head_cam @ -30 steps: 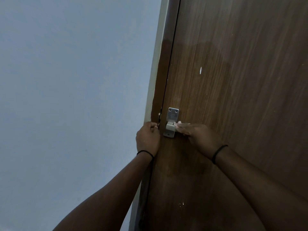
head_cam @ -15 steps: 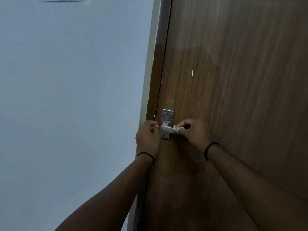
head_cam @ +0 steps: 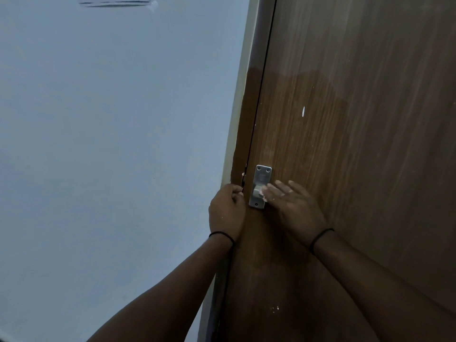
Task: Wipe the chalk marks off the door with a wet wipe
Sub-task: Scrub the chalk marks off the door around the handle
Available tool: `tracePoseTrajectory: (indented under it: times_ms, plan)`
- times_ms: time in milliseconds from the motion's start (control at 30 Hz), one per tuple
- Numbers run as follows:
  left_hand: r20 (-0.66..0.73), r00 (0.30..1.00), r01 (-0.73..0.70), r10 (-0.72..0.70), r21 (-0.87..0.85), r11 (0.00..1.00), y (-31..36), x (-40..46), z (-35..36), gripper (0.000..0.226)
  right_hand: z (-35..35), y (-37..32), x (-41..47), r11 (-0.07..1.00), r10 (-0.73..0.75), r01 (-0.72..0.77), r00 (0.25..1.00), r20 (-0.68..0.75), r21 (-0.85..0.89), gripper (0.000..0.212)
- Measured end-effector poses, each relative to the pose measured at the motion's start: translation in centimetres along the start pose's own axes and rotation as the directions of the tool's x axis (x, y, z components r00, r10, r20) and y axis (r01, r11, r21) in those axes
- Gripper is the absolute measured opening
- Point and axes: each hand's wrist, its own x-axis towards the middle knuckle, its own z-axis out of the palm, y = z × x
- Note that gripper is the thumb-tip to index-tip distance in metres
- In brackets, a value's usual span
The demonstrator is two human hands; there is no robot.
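Door [head_cam: 357,169]: brown wood-grain panel, filling right half of view, shut against dark brown frame [head_cam: 249,124]. Darker, damp-looking patch across middle of panel, its upper edge curved.
Chalk mark [head_cam: 303,111]: small white upright fleck on panel, well above latch, inside damp patch. Further white specks [head_cam: 275,309] low on panel, between the two forearms.
Latch plate [head_cam: 260,186]: silver metal, upright, screwed to door just beside its left edge; two screws at top, one at bottom.
Wet wipe [head_cam: 263,194]: only small white scraps showing at fingertips of right hand, against latch plate; rest hidden under hand.
Right hand [head_cam: 293,208]: laid flat on door, fingers straight and spread, tips reaching latch plate, pressing wipe onto it. Black band [head_cam: 320,239] round wrist.
Left hand [head_cam: 225,211]: at frame edge just left of latch plate, fingers curled inward toward gap between door and frame; cannot tell whether anything gripped. Black band [head_cam: 222,235] round wrist.
Wall [head_cam: 111,156]: pale blue-grey, left half of view; dark line with white smudge [head_cam: 116,3] near top edge.
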Motion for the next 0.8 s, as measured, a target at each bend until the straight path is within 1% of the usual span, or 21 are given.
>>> tracePoseTrajectory:
  times_ms: [100,200,267,333,400,433,500,533,667,733,800]
  plan:
    - [0.007,1.000,-0.008,0.008,0.013,1.000,-0.4,0.2,-0.2,0.018,0.4,-2.2,3.1,0.998,-0.015,0.015,1.000,-0.004,-0.066,0.049]
    - [0.018,0.999,-0.031,0.031,-0.002,1.000,-0.3,0.4,-0.4,0.024,0.6,-3.7,5.0,0.990,0.007,-0.003,0.999,0.034,-0.139,0.042]
    - [0.028,0.998,-0.051,0.052,-0.035,0.998,-0.2,0.5,-0.5,0.026,0.3,-3.8,4.7,0.989,0.015,-0.010,0.999,0.029,-0.146,0.038]
    - [0.060,0.996,-0.057,0.061,-0.073,0.996,-0.2,0.4,-0.4,0.028,-0.2,-3.6,3.4,0.994,-0.003,0.000,1.000,-0.031,-0.110,0.032]
    - [0.100,0.994,-0.044,0.054,-0.101,0.994,-0.1,0.1,0.0,0.028,-0.6,-2.8,1.8,0.999,0.036,-0.041,0.983,-0.179,-0.023,0.028]
    - [0.120,0.992,-0.033,0.047,-0.109,0.993,0.0,-0.1,0.4,0.028,-0.8,-2.4,1.1,0.994,0.102,-0.091,0.972,-0.211,0.060,0.026]
    - [0.146,0.989,-0.012,0.030,-0.123,0.992,0.3,-0.4,1.1,0.028,-1.1,-2.2,0.2,0.953,0.243,-0.199,0.952,-0.188,0.227,0.019]
    - [0.142,0.990,-0.004,0.024,-0.137,0.991,0.6,-0.6,1.4,0.028,-1.1,-2.2,0.2,0.939,0.272,-0.218,0.944,-0.188,0.267,0.017]
    - [0.089,0.996,0.022,-0.005,-0.186,0.982,0.8,-0.9,1.9,0.027,-0.4,-2.7,1.6,0.870,0.331,-0.237,0.931,-0.156,0.432,0.016]
    - [0.063,0.998,0.011,0.000,-0.183,0.983,0.6,-0.8,1.8,0.027,0.3,-3.1,2.4,0.825,0.389,-0.266,0.907,-0.162,0.498,0.015]
    - [0.044,0.999,-0.002,0.009,-0.164,0.986,0.4,-0.5,1.8,0.028,0.8,-3.4,3.0,0.800,0.423,-0.281,0.891,-0.167,0.529,0.013]
